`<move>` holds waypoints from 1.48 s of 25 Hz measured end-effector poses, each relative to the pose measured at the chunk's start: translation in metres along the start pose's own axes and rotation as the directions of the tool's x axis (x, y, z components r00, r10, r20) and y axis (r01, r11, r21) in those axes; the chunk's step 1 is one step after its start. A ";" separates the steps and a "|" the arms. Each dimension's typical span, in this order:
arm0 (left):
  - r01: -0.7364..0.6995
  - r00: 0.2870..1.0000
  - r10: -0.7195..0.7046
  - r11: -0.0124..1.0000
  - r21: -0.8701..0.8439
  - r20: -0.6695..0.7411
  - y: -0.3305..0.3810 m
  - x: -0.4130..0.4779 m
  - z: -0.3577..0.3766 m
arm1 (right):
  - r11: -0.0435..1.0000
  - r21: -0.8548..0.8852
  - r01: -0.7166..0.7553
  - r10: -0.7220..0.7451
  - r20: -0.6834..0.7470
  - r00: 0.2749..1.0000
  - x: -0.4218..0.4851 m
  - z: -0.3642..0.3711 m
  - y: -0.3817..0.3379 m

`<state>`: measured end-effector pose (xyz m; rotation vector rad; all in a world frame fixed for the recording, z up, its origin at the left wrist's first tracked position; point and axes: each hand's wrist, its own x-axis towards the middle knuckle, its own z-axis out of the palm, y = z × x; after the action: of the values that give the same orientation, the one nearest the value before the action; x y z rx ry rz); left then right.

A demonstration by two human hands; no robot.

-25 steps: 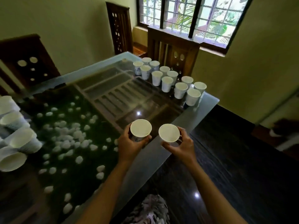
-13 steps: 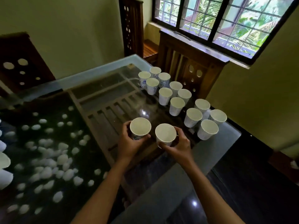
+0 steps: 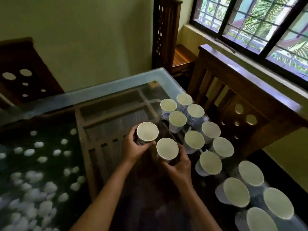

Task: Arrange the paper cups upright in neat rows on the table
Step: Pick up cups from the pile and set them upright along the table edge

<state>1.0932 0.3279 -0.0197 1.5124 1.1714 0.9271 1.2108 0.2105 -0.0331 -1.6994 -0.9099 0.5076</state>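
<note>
My left hand (image 3: 135,148) grips a white paper cup (image 3: 147,131) with a blue print, held upright. My right hand (image 3: 180,165) grips a second upright cup (image 3: 167,148) just right of and nearer than the first. Both cups hover over the glass table (image 3: 106,90), immediately left of two rows of several upright cups (image 3: 194,140) that run along the table's right side from the far corner (image 3: 184,99) toward the near right (image 3: 236,191). Whether the held cups touch the glass is hidden by the hands.
Dark wooden chairs stand at the table's right (image 3: 241,104), far corner (image 3: 166,30) and left (image 3: 21,72). A window (image 3: 250,25) fills the upper right. White pebbles (image 3: 38,172) lie beneath the glass at the left. The floor drops away past the right edge.
Both hands have carried their cups forward from the near table edge to beside the rows. My view has shifted forward and right, so the loose cups at the left have left the frame.
</note>
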 end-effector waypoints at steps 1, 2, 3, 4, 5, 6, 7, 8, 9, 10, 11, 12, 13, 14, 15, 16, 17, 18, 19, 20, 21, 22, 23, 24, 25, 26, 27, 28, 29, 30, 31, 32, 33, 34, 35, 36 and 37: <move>0.012 1.000 -0.012 1.000 0.006 0.003 -0.005 0.019 0.003 | 1.000 0.024 0.002 -0.002 -0.005 1.000 0.014 0.007 0.004; 0.014 1.000 -0.014 1.000 0.017 0.002 -0.009 0.037 0.006 | 0.999 0.044 0.006 -0.005 -0.014 1.000 0.026 0.015 0.009; 0.010 1.000 -0.010 0.999 0.031 0.001 -0.013 0.054 0.009 | 0.998 0.056 0.006 -0.005 -0.029 1.000 0.036 0.023 0.016; 0.010 1.000 -0.010 0.999 0.034 0.003 -0.015 0.068 0.012 | 0.998 0.059 0.003 0.000 -0.047 0.999 0.045 0.030 0.021; 0.012 1.000 -0.012 1.000 0.018 0.010 -0.017 0.081 0.015 | 0.998 0.060 -0.005 0.009 -0.066 0.998 0.051 0.037 0.027; 0.013 1.000 -0.013 1.000 -0.002 0.019 -0.020 0.094 0.018 | 0.998 0.066 -0.009 0.014 -0.083 0.996 0.058 0.043 0.032; 0.010 0.999 -0.009 1.000 -0.019 0.033 -0.022 0.105 0.022 | 0.998 0.067 -0.006 0.012 -0.096 0.995 0.065 0.048 0.036; 0.004 0.999 -0.002 1.000 -0.026 0.051 -0.025 0.115 0.024 | 0.998 0.060 0.006 0.000 -0.113 0.994 0.071 0.052 0.038; 0.000 0.997 0.003 1.000 -0.031 0.072 -0.029 0.122 0.027 | 0.999 0.045 0.024 -0.018 -0.138 0.990 0.076 0.056 0.039; 0.002 0.996 0.002 0.999 -0.040 0.093 -0.033 0.127 0.028 | 0.999 0.027 0.041 -0.036 -0.169 0.985 0.079 0.060 0.040; 0.012 0.994 -0.007 0.999 -0.044 0.105 -0.037 0.131 0.029 | 0.999 0.017 0.050 -0.045 -0.198 0.979 0.081 0.063 0.041; 0.023 0.993 -0.018 0.999 -0.045 0.115 -0.039 0.133 0.030 | 0.999 0.011 0.049 -0.046 -0.222 0.974 0.082 0.066 0.040; 0.037 0.991 -0.031 0.998 -0.047 0.128 -0.043 0.134 0.031 | 0.999 0.001 0.043 -0.041 -0.241 0.970 0.082 0.069 0.041; 0.051 0.989 -0.044 0.998 -0.046 0.144 -0.046 0.135 0.032 | 0.999 -0.004 0.032 -0.032 -0.252 0.967 0.082 0.071 0.041; 0.062 0.986 -0.054 0.997 -0.044 0.160 -0.049 0.136 0.032 | 1.000 0.000 0.014 -0.014 -0.256 0.967 0.081 0.072 0.042; 0.069 0.983 -0.061 0.997 -0.039 0.174 -0.050 0.136 0.032 | 1.000 0.009 -0.001 0.003 -0.253 0.968 0.079 0.073 0.042; 0.074 0.980 -0.065 0.996 -0.042 0.187 -0.051 0.136 0.032 | 1.000 0.020 -0.014 0.019 -0.245 0.969 0.078 0.073 0.042; 0.074 0.978 -0.064 0.996 -0.041 0.196 -0.052 0.135 0.032 | 0.999 0.026 -0.025 0.031 -0.239 0.971 0.078 0.073 0.042; 0.075 0.977 -0.067 0.997 -0.033 0.202 -0.052 0.134 0.031 | 0.999 0.020 -0.037 0.041 -0.236 0.971 0.078 0.072 0.042; 0.080 0.976 -0.075 0.997 -0.021 0.204 -0.050 0.133 0.029 | 0.998 0.007 -0.059 0.059 -0.228 0.972 0.077 0.072 0.042; 0.087 0.976 -0.083 0.996 -0.011 0.203 -0.049 0.130 0.027 | 0.996 -0.004 -0.085 0.082 -0.216 0.973 0.076 0.072 0.043; 0.093 0.975 -0.090 0.996 -0.006 0.201 -0.046 0.126 0.025 | 0.994 -0.011 -0.109 0.105 -0.192 0.976 0.074 0.071 0.043; 0.102 0.977 -0.100 0.995 -0.004 0.188 -0.044 0.121 0.022 | 0.992 -0.015 -0.122 0.118 -0.165 0.979 0.071 0.069 0.043; 0.116 0.980 -0.115 0.993 0.002 0.161 -0.040 0.113 0.018 | 0.991 -0.012 -0.130 0.127 -0.141 0.982 0.066 0.066 0.041; 0.130 0.984 -0.130 0.991 0.008 0.125 -0.035 0.104 0.015 | 0.990 -0.007 -0.139 0.137 -0.118 0.984 0.061 0.063 0.039; 0.139 0.986 -0.139 0.990 0.010 0.088 -0.029 0.091 0.009 | 0.990 -0.002 -0.144 0.143 -0.095 0.985 0.053 0.058 0.033; 0.143 0.988 -0.144 0.990 0.016 0.060 -0.025 0.078 0.002 | 0.989 0.005 -0.147 0.147 -0.078 0.986 0.046 0.053 0.029; 0.146 0.988 -0.146 0.989 0.024 0.044 -0.022 0.069 -0.003 | 0.989 0.007 -0.151 0.151 -0.070 0.986 0.042 0.050 0.026; 0.155 0.988 -0.156 0.987 0.037 0.021 -0.019 0.052 -0.009 | 0.989 -0.006 -0.146 0.145 -0.058 0.988 0.034 0.044 0.021; 0.161 0.987 -0.161 0.986 0.047 -0.010 -0.016 0.033 -0.017 | 0.991 -0.028 -0.132 0.130 -0.038 0.991 0.026 0.039 0.015; 0.166 0.985 -0.163 0.985 0.049 -0.052 -0.014 0.008 -0.026 | 0.993 -0.048 -0.108 0.108 0.001 0.994 0.013 0.033 0.009; 0.162 0.984 -0.157 0.985 0.055 -0.087 -0.013 -0.017 -0.036 | 0.994 -0.069 -0.081 0.085 0.057 0.995 -0.001 0.028 0.002; 0.149 0.984 -0.140 0.986 0.076 -0.114 -0.013 -0.043 -0.048 | 0.995 -0.091 -0.048 0.059 0.123 0.991 -0.016 0.025 -0.005; 0.138 0.983 -0.122 0.984 0.114 -0.137 -0.015 -0.068 -0.061 | 0.993 -0.120 -0.010 0.033 0.195 0.980 -0.032 0.023 -0.013; 0.132 0.981 -0.108 0.980 0.148 -0.160 -0.017 -0.094 -0.077 | 0.990 -0.138 0.031 0.006 0.263 0.965 -0.050 0.025 -0.020; 0.127 0.979 -0.095 0.977 0.174 -0.183 -0.021 -0.120 -0.095 | 0.987 -0.146 0.074 -0.022 0.326 0.945 -0.069 0.027 -0.028; 0.128 0.975 -0.088 0.972 0.195 -0.203 -0.026 -0.144 -0.113 | 0.983 -0.146 0.109 -0.047 0.378 0.925 -0.087 0.031 -0.033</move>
<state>0.9454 0.2166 -0.0186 1.5295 1.5164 0.9154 1.1245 0.1658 -0.0215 -1.7361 -1.3212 0.7356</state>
